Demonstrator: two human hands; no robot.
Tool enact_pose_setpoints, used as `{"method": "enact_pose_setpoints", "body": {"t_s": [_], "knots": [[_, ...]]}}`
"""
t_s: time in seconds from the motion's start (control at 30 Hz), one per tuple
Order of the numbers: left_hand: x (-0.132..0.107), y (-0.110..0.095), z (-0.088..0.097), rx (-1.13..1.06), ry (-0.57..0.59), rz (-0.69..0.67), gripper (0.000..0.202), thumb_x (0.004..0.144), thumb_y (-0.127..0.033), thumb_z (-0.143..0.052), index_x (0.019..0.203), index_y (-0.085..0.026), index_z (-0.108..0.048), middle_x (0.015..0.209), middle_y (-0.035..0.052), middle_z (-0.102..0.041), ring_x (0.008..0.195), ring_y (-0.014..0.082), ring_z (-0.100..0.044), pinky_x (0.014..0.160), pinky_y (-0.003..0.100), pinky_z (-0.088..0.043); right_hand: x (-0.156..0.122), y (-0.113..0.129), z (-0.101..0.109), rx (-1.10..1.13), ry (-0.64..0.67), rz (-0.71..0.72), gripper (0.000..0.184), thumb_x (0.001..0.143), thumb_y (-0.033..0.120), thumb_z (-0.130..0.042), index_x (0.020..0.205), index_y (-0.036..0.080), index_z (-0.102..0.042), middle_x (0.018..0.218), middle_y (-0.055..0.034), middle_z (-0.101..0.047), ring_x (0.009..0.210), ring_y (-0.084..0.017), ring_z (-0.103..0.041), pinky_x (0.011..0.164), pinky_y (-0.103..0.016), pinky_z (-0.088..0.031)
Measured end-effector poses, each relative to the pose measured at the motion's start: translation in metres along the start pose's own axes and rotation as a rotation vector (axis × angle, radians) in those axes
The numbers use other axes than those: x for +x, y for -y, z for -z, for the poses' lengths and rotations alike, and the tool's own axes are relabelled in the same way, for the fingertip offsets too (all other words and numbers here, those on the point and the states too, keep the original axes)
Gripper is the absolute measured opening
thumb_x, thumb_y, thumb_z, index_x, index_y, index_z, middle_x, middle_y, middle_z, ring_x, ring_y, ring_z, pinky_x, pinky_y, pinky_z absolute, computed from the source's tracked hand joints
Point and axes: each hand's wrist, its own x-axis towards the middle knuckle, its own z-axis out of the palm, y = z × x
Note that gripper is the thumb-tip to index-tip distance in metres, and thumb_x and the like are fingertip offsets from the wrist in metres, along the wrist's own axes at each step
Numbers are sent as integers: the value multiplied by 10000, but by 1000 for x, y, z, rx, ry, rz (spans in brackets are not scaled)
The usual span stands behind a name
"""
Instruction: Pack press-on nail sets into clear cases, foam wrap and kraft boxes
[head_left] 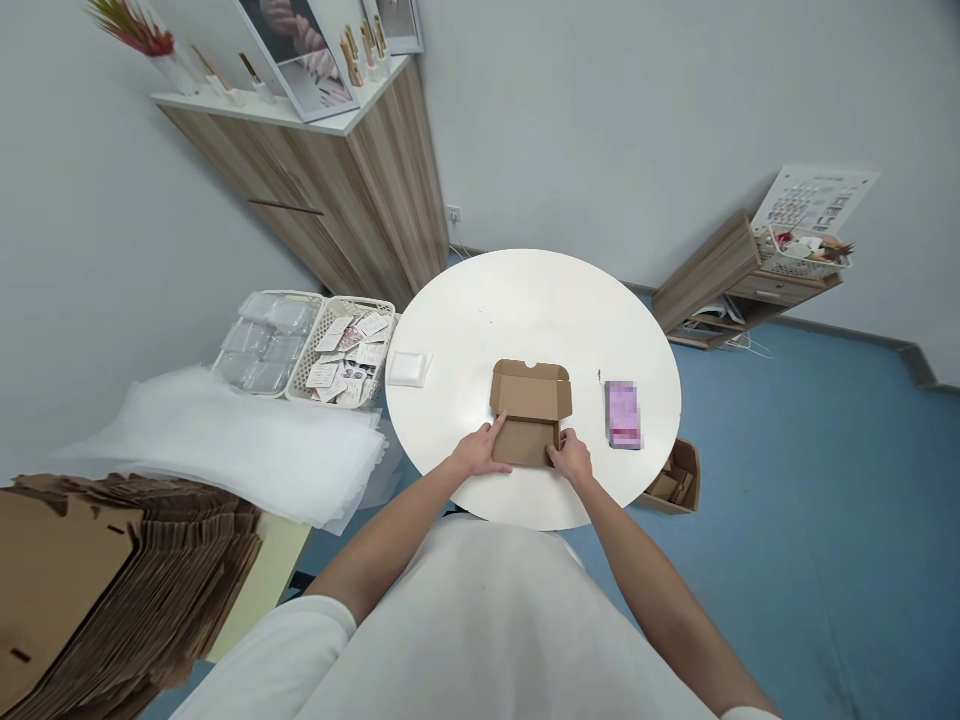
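A brown cardboard box sits on the white round table in front of me, its lid folded up and away from me with side flaps standing out. My left hand grips the box's left side, the index finger along the side wall and the thumb at the near edge. At the near right corner, my right hand has its fingers closed on the box wall. The inside of the box shows bare cardboard. To the right lies a purple stack of flat packs or cards, its print blurred out.
A small white packet is at the table's left edge. Further left are baskets of clear cases and cards, white foam sheets and stacked flat cardboard. An open carton stands below right.
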Motion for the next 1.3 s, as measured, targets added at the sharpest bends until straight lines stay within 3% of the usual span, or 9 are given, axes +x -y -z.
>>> {"method": "enact_pose_setpoints", "body": {"t_s": [0.23,0.4,0.5,0.7,0.87,0.97,1.03,1.17,1.3], "knots": [[-13,4,-2,-179,-100,-16,994,609,-647,-525,1345,-282,32,1208,111,-410,1023,288,-481,752,346,-395,-7,2,8,77,15,-47,435,701,505,-458,1026,218,-429,808,-28,-602,727,-183,-569,582,-274,-384],[-22,5,-18,-647,-198,108,864,718,-582,-459,1352,-209,-5,1281,142,-359,1011,219,-492,818,331,-390,-18,-9,5,328,9,-45,463,747,569,-335,1015,216,-468,889,-38,-593,764,-167,-560,621,-277,-406],[-16,3,-22,-845,-190,157,689,775,-542,-398,1315,-156,-212,1235,147,-418,1028,206,-483,854,321,-380,-19,-11,2,453,11,-36,451,764,568,-284,962,226,-501,930,-35,-591,799,-169,-551,628,-280,-421],[6,-1,-19,-951,-228,-9,499,795,-493,-405,1178,-174,-427,1185,92,-491,1016,189,-495,873,317,-385,-12,-8,5,526,-55,-43,462,769,541,-288,986,207,-522,953,-51,-596,837,-187,-547,684,-303,-427],[4,2,-27,-936,-262,120,542,788,-483,-431,1224,-165,-381,1244,120,-435,1079,209,-462,896,327,-367,-22,-5,9,455,-271,69,485,783,494,-313,1088,152,-473,1097,-118,-520,1025,-223,-459,855,-364,-350],[-5,15,-24,-896,-313,125,539,791,-478,-431,1233,-175,-366,1262,122,-411,1093,209,-452,876,317,-389,-34,19,10,348,-541,239,463,790,435,-356,1155,154,-405,1194,-130,-426,1146,-242,-334,943,-432,-241],[-11,33,-15,-822,-433,133,506,799,-462,-423,1216,-182,-376,1252,118,-408,1110,210,-435,872,323,-397,-41,49,9,335,-554,399,421,795,398,-376,1154,179,-400,1221,-114,-394,1157,-233,-318,947,-435,-243],[-20,88,16,-599,-775,275,433,817,-405,-401,1174,-160,-397,1212,125,-423,1162,217,-372,959,370,-321,-40,126,-8,378,-184,682,333,794,355,-411,1093,217,-453,1127,-75,-484,1093,-200,-401,920,-389,-316],[-18,140,48,-503,-798,353,485,800,-377,-429,1219,-146,-349,1293,135,-350,1241,236,-259,1025,391,-218,-15,187,-44,531,163,490,381,753,403,-462,1094,234,-470,1158,-64,-489,1013,-190,-477,829,-356,-411]]}}
